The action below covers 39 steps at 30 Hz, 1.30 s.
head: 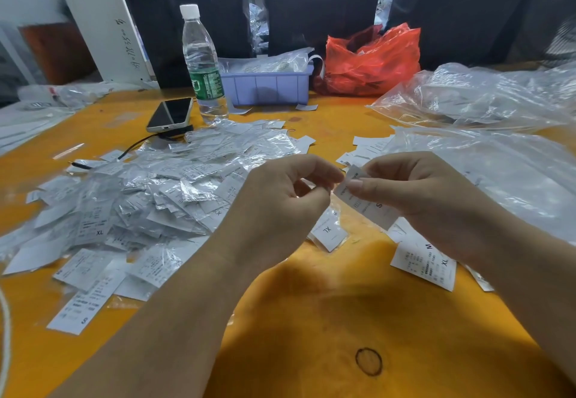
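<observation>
- Head view: right hand [414, 201] pinches the label [369, 207] at frame centre, thumb on top and print up, probably so the size can be read.
- Left hand [280, 210], at the label's 9 o'clock, has curled fingers pinching its top corner, apparently to steady it.
- The pile of bagged labels [140, 198] lies at 9 o'clock on the table [311, 319], within reach.

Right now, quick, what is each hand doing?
Left hand: curled beside the white label, grip cannot be told.
Right hand: pinches that label.

Orange table [311, 319], dark curtain [327, 1] behind, white board [103, 17] left.
</observation>
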Tool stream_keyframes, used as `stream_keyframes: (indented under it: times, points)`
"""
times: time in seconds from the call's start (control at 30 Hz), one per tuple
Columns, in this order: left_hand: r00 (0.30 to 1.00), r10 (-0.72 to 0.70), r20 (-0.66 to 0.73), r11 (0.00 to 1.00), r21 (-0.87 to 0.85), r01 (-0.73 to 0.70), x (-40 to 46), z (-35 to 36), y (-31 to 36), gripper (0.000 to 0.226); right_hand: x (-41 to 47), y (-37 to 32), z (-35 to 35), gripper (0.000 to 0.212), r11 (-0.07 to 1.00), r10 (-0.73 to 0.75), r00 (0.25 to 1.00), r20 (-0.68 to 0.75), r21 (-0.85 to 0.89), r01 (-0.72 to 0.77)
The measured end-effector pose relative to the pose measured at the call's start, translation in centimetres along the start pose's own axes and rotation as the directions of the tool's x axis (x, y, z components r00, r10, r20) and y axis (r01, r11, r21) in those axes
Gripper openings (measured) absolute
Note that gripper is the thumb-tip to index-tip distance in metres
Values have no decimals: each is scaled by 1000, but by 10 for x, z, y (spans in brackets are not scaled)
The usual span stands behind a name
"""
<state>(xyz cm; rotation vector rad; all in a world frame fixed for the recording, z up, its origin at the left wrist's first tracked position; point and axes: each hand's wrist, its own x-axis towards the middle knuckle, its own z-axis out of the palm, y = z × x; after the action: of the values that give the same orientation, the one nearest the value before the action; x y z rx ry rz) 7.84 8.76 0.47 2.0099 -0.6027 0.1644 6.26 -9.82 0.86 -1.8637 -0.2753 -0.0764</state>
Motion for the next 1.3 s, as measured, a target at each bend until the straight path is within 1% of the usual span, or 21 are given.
stream_keyframes:
  times: [0.1, 0.2, 0.27, 0.3, 0.33, 0.37, 0.4, 0.43, 0.47, 0.53, 0.6, 0.67, 0.7, 0.77, 0.9, 1.0, 1.07, 1.17, 1.23, 1.3]
  points:
    - [1000, 16, 19, 1000, -4, -15, 0, 1, -1, 6, 1, 0, 1, 28, 1000, 3, 1000, 29, 10, -3]
    - [1000, 14, 25, 1000, 11, -14, 0, 2, -3, 10, 2, 2, 1, 32, 999, 44, 995, 84, -20, -43]
    - [999, -38, 26, 999, 6, 38, 3, 1, -5, 11, 2, 2, -1, 26, 996, 87, 992, 94, -10, -86]
    - [996, -80, 28, 997, 19, 79, 5, -1, -7, 12, 3, 3, -2, 17, 995, 102, 993, 57, -23, -101]
    - [992, -125, 24, 991, 47, 124, 6, -2, -9, 11, 3, 4, -5, 9, 990, 88, 996, -13, -113, -89]
    - [985, -170, 9, 982, 84, 168, 8, -3, -12, 11, 4, 7, -10, 10, 953, 33, 995, -90, -298, -59]
    - [977, -212, -19, 970, 117, 213, 10, -5, -16, 12, 4, 9, -13, 16, 858, -37, 989, -140, -513, -40]
    - [967, -249, -54, 956, 148, 254, 11, -6, -19, 13, 4, 9, -15, 22, 743, -77, 986, -151, -667, -44]
    - [956, -280, -89, 940, 178, 292, 12, -7, -22, 15, 4, 8, -17, 27, 662, -59, 988, -144, -746, -69]
    - [935, -328, -138, 907, 231, 352, 13, -9, -26, 19, 5, 11, -18, 32, 579, 75, 990, -120, -803, -141]
    - [923, -353, -151, 883, 271, 382, 14, -9, -29, 21, 4, 13, -17, 30, 492, 197, 976, -95, -851, -182]
    - [926, -342, -156, 872, 314, 375, 13, -9, -30, 26, 4, 14, -14, 28, 411, 232, 970, -78, -896, -171]
    - [930, -331, -161, 870, 329, 367, 12, -9, -30, 27, 5, 14, -13, 29, 388, 230, 969, -85, -906, -171]
    - [933, -323, -161, 872, 332, 359, 12, -10, -30, 25, 6, 17, -13, 28, 382, 208, 973, -98, -908, -173]
    - [932, -350, -92, 883, 300, 361, 12, -8, -29, 15, 6, 19, -12, 14, 442, 132, 988, -76, -888, -127]
    - [933, -352, -80, 881, 308, 359, 13, -5, -28, 12, 5, 20, -12, 11, 460, 107, 992, -66, -881, -108]
    - [934, -348, -81, 882, 309, 356, 13, -5, -27, 10, 4, 20, -12, 16, 473, 84, 993, -86, -873, -116]
    - [941, -328, -79, 891, 304, 336, 12, -5, -25, 7, 3, 19, -13, 34, 524, 54, 992, -112, -843, -124]
    - [952, -298, -73, 909, 283, 307, 10, -5, -22, 6, 4, 19, -14, 35, 557, 32, 993, -112, -823, -111]
    - [966, -255, -37, 932, 255, 256, 8, -1, -18, 5, 4, 20, -15, 33, 593, 16, 994, -108, -799, -96]
